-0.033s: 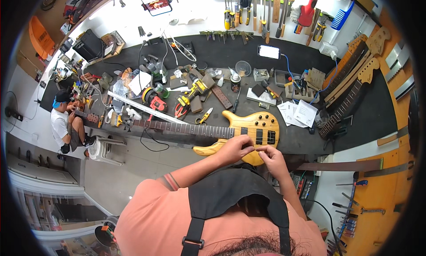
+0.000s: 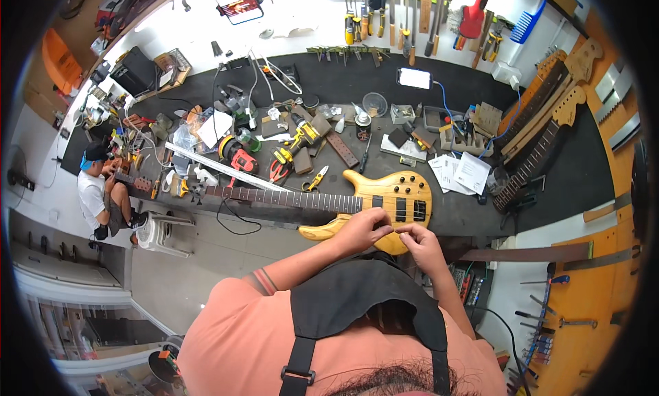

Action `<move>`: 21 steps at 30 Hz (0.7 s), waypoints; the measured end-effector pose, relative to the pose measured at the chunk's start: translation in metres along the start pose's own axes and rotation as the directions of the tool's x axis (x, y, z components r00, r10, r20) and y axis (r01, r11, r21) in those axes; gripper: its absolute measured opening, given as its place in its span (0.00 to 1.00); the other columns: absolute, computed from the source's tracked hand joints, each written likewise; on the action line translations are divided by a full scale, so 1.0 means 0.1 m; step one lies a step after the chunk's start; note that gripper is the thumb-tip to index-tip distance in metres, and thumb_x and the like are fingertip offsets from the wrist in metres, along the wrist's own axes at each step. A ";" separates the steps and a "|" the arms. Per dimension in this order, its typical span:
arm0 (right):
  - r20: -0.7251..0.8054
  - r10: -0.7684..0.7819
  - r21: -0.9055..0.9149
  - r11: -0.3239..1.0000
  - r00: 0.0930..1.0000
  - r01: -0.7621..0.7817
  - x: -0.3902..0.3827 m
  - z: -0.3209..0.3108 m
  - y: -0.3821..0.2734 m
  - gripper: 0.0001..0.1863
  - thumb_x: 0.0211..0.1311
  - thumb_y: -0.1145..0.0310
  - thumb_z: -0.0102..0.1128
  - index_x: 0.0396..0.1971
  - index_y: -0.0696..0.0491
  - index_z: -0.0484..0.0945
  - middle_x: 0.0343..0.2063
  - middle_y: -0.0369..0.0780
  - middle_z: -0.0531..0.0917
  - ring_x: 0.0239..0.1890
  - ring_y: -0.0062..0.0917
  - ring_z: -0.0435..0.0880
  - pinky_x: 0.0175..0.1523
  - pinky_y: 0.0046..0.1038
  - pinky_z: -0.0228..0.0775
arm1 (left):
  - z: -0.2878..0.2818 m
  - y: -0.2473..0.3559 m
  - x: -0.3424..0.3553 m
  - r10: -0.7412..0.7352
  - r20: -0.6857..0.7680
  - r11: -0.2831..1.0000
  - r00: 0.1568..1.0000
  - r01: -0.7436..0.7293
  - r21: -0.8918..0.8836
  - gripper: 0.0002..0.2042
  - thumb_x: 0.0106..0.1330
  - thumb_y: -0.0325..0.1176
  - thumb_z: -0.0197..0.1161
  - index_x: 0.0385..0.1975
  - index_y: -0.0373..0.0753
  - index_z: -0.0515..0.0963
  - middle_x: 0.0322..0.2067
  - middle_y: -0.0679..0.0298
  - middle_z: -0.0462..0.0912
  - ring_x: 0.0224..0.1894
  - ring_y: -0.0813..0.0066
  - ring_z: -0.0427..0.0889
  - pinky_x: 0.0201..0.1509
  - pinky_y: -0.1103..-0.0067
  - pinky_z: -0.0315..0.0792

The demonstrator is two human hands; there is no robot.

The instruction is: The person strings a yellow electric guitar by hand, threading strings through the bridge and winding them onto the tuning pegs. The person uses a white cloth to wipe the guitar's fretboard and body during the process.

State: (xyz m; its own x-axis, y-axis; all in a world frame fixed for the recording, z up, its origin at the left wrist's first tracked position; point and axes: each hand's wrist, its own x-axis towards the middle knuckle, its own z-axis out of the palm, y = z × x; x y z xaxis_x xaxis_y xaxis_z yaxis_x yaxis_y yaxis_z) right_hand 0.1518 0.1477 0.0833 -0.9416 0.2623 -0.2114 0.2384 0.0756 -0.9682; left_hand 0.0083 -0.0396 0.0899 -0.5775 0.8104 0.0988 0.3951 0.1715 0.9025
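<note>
A bass guitar with a honey-coloured wooden body (image 2: 414, 178) lies along the near edge of the workbench, its dark neck stretching left. No strings can be made out over its pickups. My left hand (image 2: 364, 230) is over the lower part of the body, thumb and fingers closed together. Close beside it, my right hand (image 2: 421, 246) makes a pinch too, its fingertips almost meeting those of the left. Whatever lies between the fingertips is too small to name. The bridge (image 2: 419, 210) shows just beyond my right hand.
Beyond the neck lie scissors (image 2: 316, 179), a yellow drill (image 2: 296, 143), a red sander (image 2: 240, 158) and a long metal straightedge (image 2: 220, 166). Papers (image 2: 472, 174) and a lit phone (image 2: 414, 78) are at right, near a loose guitar neck (image 2: 539, 156). Another person (image 2: 96, 190) sits at far left.
</note>
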 end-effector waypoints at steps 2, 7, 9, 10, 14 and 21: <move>-0.004 -0.032 -0.063 0.998 0.999 0.032 0.03 -0.02 0.03 0.11 0.76 0.69 0.64 0.50 0.58 0.88 0.25 0.28 0.77 0.29 0.10 0.69 0.35 0.20 0.63 | -0.02 -0.03 0.00 -0.040 -0.005 0.999 0.999 0.040 0.022 0.08 0.72 0.31 0.72 0.39 0.33 0.83 0.34 0.55 0.84 0.39 0.59 0.85 0.44 0.67 0.77; -0.012 0.038 -0.038 0.999 0.999 -0.038 0.00 -0.11 0.06 0.11 0.76 0.68 0.65 0.50 0.58 0.88 0.24 0.27 0.76 0.28 0.10 0.68 0.34 0.21 0.62 | 0.07 -0.09 0.00 -0.180 -0.024 0.983 0.983 0.179 -0.037 0.08 0.72 0.31 0.71 0.38 0.33 0.82 0.33 0.59 0.82 0.36 0.68 0.81 0.43 0.71 0.75; -0.018 0.067 -0.010 0.998 0.998 -0.067 0.01 -0.18 0.07 0.11 0.76 0.68 0.64 0.50 0.58 0.87 0.24 0.27 0.75 0.28 0.10 0.67 0.34 0.21 0.61 | 0.13 -0.11 0.07 -0.214 -0.029 0.974 0.976 0.211 -0.082 0.08 0.74 0.31 0.72 0.42 0.33 0.82 0.34 0.66 0.82 0.35 0.79 0.78 0.41 0.76 0.75; -0.026 0.076 0.006 0.997 0.997 -0.075 0.02 -0.23 0.09 0.11 0.76 0.68 0.64 0.50 0.57 0.87 0.24 0.27 0.75 0.28 0.10 0.66 0.34 0.21 0.60 | 0.19 -0.13 0.11 -0.225 -0.044 0.961 0.973 0.214 -0.172 0.08 0.75 0.31 0.71 0.44 0.33 0.83 0.35 0.68 0.83 0.36 0.81 0.79 0.42 0.78 0.75; -0.029 0.038 0.075 0.997 0.999 -0.036 0.18 -0.46 0.34 0.11 0.77 0.68 0.63 0.51 0.57 0.86 0.26 0.26 0.74 0.28 0.10 0.66 0.34 0.21 0.60 | 0.44 -0.26 0.37 -0.268 0.024 0.921 0.963 0.263 -0.286 0.09 0.75 0.32 0.71 0.47 0.32 0.85 0.38 0.67 0.86 0.39 0.81 0.81 0.46 0.78 0.77; -0.019 0.068 0.082 0.994 0.998 -0.066 0.56 -1.22 0.73 0.11 0.79 0.71 0.58 0.52 0.60 0.85 0.36 0.34 0.87 0.38 0.14 0.80 0.45 0.21 0.72 | 0.87 -0.23 0.79 -0.310 0.039 0.919 0.950 0.310 -0.241 0.15 0.75 0.32 0.69 0.58 0.35 0.84 0.45 0.61 0.89 0.43 0.71 0.84 0.53 0.73 0.79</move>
State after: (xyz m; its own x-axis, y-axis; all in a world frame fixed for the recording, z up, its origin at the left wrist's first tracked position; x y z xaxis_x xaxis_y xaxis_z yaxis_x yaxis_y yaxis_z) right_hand 0.1457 0.2856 0.0177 -0.9184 0.2854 -0.2739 0.2797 -0.0210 -0.9598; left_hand 0.0156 0.0688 0.0408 -0.6435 0.7382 -0.2026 0.0117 0.2741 0.9616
